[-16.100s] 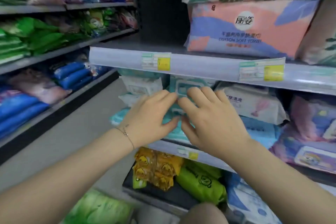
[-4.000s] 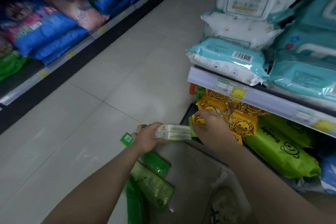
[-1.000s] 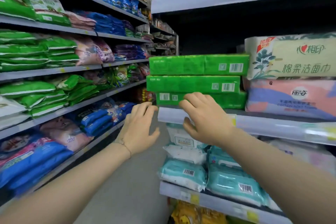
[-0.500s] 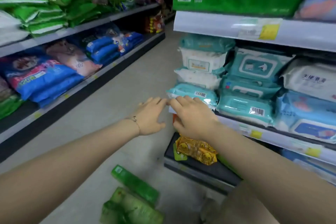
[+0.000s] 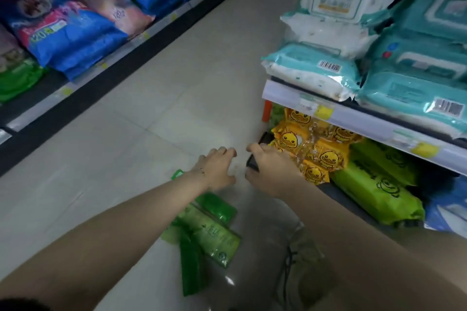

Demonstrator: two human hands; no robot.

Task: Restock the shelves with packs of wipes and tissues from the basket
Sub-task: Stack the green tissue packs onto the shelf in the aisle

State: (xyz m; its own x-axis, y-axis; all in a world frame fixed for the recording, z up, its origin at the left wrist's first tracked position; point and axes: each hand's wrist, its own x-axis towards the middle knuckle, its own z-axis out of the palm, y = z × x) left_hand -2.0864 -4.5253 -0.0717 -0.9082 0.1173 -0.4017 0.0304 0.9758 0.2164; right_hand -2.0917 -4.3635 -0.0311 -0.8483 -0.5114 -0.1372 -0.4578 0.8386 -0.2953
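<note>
Dim, flat, greenish light is filling the aisle, and the pale floor (image 5: 156, 98) is giving back a soft sheen with a small glint near the green packs (image 5: 209, 230). The wide lens is bending the shelf edge (image 5: 353, 118) and stretching both forearms at the bottom corners. Fine detail is smearing throughout, print staying unreadable.

Both hands, left (image 5: 217, 168) and right (image 5: 271, 170), have dropped (empty, fingers spread) toward the green packs (image 5: 207, 227).

Single view, head-mounted: faces steeply down and forward along the aisle floor (image 5: 141, 149), close above both outstretched arms, the near shelf (image 5: 353, 118) at right.
</note>
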